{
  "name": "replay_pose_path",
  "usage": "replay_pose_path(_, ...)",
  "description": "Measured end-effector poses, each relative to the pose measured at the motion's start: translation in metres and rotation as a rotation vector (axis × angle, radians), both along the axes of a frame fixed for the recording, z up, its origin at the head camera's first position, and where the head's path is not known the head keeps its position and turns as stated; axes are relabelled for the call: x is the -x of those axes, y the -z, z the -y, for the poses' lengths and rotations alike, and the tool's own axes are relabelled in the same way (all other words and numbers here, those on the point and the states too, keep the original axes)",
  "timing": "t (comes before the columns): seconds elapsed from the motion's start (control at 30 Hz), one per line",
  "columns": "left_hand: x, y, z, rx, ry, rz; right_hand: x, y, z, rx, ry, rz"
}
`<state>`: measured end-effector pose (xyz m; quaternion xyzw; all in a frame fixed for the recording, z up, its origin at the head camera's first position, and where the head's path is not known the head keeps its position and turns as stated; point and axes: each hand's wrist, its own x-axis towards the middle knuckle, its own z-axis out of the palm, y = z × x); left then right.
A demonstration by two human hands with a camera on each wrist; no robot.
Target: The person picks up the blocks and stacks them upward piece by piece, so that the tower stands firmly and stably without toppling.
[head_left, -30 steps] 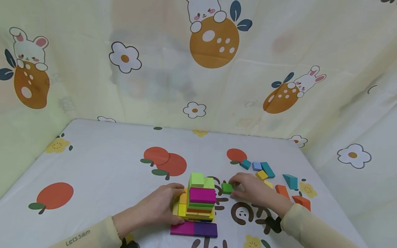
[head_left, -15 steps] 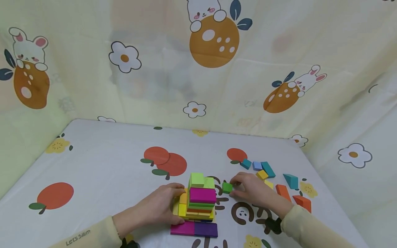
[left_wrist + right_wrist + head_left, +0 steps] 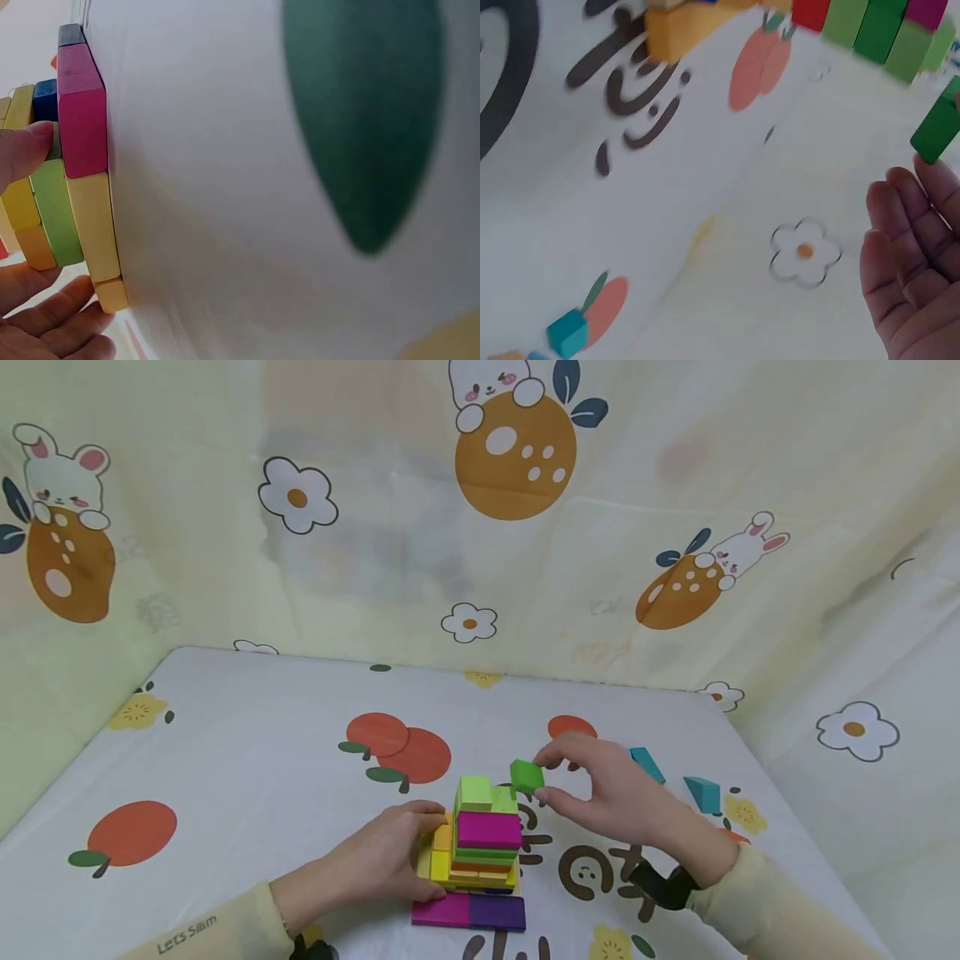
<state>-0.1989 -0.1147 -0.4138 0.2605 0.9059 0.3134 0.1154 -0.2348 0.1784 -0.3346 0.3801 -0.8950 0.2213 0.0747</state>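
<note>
Fingers (image 3: pixel 551 795) of right hand (image 3: pixel 611 797) pinch green block (image 3: pixel 527 776) (tilted) beside stack (image 3: pixel 483 839).

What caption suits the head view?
Right hand holds a green block beside the block stack, steadied by the left hand.

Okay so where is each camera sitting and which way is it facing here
Head: worn high, looks forward and down at the table; shows the left hand against the stack and the right hand pinching a green block.
Left wrist: low beside the stack, looking along the cloth; fingertips show.
Right wrist: looks past the fingers at the green block and curtain.
All three share the stack.
</note>
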Motion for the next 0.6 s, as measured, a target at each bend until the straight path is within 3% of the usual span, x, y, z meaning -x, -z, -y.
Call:
replay_pose_path(0.1,0.001,0.000,0.001,-0.003,0.003,-0.005,-0.006,-0.003,0.009,-0.009,-0.036,0.046)
replay_pose_path(0.2,0.001,0.000,0.001,-0.006,0.002,-0.009,-0.009,-0.004,0.015,-0.030,-0.016,0.090)
replay_pose_path(0.6,0.001,0.000,0.001,0.004,-0.001,0.005,-0.011,-0.004,0.019,-0.055,0.021,0.130)
